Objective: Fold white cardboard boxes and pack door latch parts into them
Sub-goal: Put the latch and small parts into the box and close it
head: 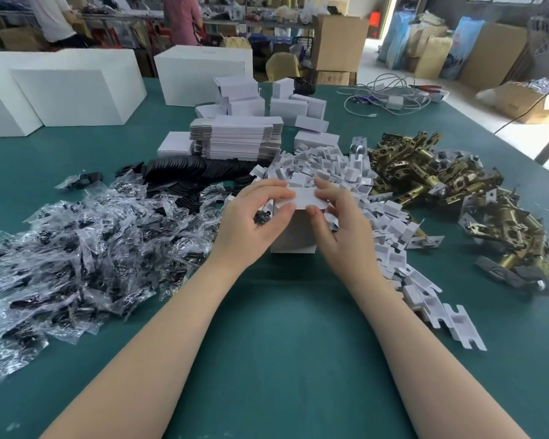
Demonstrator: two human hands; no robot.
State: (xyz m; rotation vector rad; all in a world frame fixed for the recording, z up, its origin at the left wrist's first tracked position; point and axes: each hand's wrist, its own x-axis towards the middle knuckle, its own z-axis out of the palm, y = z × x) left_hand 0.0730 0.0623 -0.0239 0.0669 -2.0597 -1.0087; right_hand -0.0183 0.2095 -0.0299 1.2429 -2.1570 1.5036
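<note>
While both hands meet at the middle of the green tabletop (282,343), the scene reads thus:

Box: a small white cardboard box (293,236) stands upright on the tabletop between the two hands, its top flap (305,198) raised and bent toward the far side.
Left hand: the left hand (260,220) curls against the box's 9 o'clock side, thumb and fingertips pinching the flap's left edge; something small and dark sits in its palm, too blurred to name.
Right hand: the right hand (339,217) has a closed grip on the flap's right edge, thumb on the near face and fingers behind.
Latch parts: a heap of brass-coloured door latches (441,185) lies at 2 o'clock from the box, well apart from the hands.
White inserts: a pile of small die-cut white card pieces (330,166) spreads from 12 o'clock of the box down to 4 o'clock, touching the right wrist's side.
Bagged parts: clear plastic packets with dark contents (76,242) cover the 9 o'clock side.
Black pieces: a row of flat black plates (191,172) lies at 11 o'clock.
Flat boxes: a stack of unfolded white boxes (238,137) sits at 12 o'clock, with folded small boxes (289,106) behind it.
Far edge: large white cartons (73,90) stand at 10 o'clock, and a tangle of white cables (384,96) at 1 o'clock.
</note>
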